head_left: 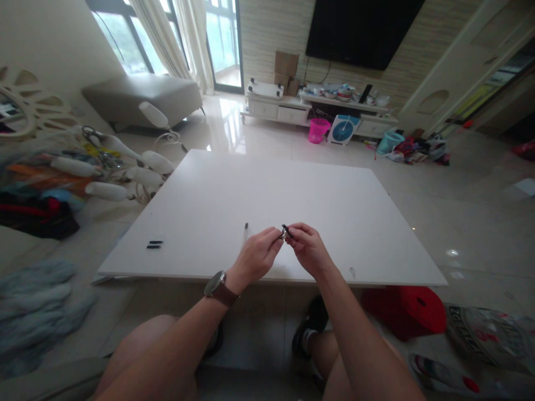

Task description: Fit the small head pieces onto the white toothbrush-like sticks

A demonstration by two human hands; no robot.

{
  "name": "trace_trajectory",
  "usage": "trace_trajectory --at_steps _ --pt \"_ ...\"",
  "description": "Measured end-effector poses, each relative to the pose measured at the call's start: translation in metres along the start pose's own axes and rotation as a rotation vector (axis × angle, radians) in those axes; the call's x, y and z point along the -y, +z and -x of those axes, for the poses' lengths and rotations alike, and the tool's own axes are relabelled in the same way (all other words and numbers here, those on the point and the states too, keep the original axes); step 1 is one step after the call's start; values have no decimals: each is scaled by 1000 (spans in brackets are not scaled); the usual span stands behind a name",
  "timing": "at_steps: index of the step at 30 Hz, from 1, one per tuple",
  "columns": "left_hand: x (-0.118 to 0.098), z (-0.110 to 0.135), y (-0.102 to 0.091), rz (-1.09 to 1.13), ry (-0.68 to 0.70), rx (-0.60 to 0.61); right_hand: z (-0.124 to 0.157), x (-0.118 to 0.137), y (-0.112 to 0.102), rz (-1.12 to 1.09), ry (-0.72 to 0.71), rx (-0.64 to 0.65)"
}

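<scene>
L hand (259, 250), R hand (309, 248) gripping sm. blk/slvr item (285, 231) | pink bskt (318, 131), teal bskt (389, 142): contents unclear

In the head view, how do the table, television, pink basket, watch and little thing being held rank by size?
1. White table
2. Television
3. Pink basket and watch: too alike to rank
4. Small held thing

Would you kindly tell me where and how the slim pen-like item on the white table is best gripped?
I would probably pinch the pen-like item near its dark end, from above and the left: it lies on the white table, dark end pointing forward, with the left hand close on its right.
</scene>
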State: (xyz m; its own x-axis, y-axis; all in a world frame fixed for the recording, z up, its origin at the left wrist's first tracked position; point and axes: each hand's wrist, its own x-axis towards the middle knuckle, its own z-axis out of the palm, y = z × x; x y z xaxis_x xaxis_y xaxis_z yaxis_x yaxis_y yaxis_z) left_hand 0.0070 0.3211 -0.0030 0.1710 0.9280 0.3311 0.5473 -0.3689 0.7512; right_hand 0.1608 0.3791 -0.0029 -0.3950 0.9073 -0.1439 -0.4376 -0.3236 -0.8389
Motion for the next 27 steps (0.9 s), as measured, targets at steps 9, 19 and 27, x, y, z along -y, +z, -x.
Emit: trace_trajectory --at_steps 9,19,27 --pt "0 -1 -1 12 2 -4 -1 0 1 -6 8 8" --pt "-1 -1 0 107 -30 -20 0 -2 2 17 -4 -13" --pt "1 -5 -1 138 -72 7 -2 -5 3 32 -42 -88"
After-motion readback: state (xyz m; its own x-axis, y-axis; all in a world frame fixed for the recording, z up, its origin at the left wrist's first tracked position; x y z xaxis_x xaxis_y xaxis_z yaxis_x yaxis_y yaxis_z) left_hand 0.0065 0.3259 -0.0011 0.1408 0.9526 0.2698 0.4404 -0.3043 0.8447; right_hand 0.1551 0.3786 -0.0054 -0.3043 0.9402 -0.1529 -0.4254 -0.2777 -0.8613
